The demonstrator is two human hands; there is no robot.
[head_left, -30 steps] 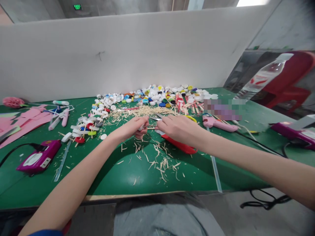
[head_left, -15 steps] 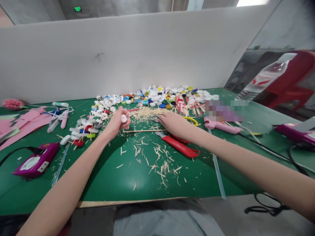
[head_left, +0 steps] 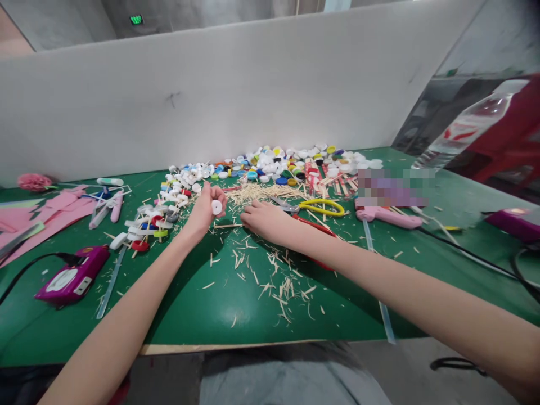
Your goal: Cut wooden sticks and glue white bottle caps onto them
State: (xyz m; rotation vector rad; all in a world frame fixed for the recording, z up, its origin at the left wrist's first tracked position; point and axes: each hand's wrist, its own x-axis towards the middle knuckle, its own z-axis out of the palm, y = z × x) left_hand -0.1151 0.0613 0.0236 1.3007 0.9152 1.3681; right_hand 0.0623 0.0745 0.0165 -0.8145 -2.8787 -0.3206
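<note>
My left hand (head_left: 206,209) is closed around a white bottle cap (head_left: 216,207), held just above the green table. Its palm side faces right. My right hand (head_left: 262,221) is low over the table with bent fingers on a thin wooden stick (head_left: 228,226); the stick's left end shows and the rest is under the hand. Behind the right hand lie scissors with yellow handles (head_left: 323,207). A red-handled cutter (head_left: 316,225) is partly hidden beneath the right forearm. Wood shavings (head_left: 261,194) are heaped beyond the hands, and loose slivers (head_left: 287,289) lie in front.
Many coloured bottle caps (head_left: 270,166) are piled along the white partition (head_left: 253,95). Left are caps on sticks (head_left: 143,228), a purple box (head_left: 73,275) with a cord and pink paper (head_left: 63,208). Right are a pink glue gun (head_left: 388,216) and a water bottle (head_left: 472,126).
My right hand has moved left along the stick, away from the scissors, uncovering their handles and blades. My left hand still holds the cap, turned slightly. The view has shifted a little.
</note>
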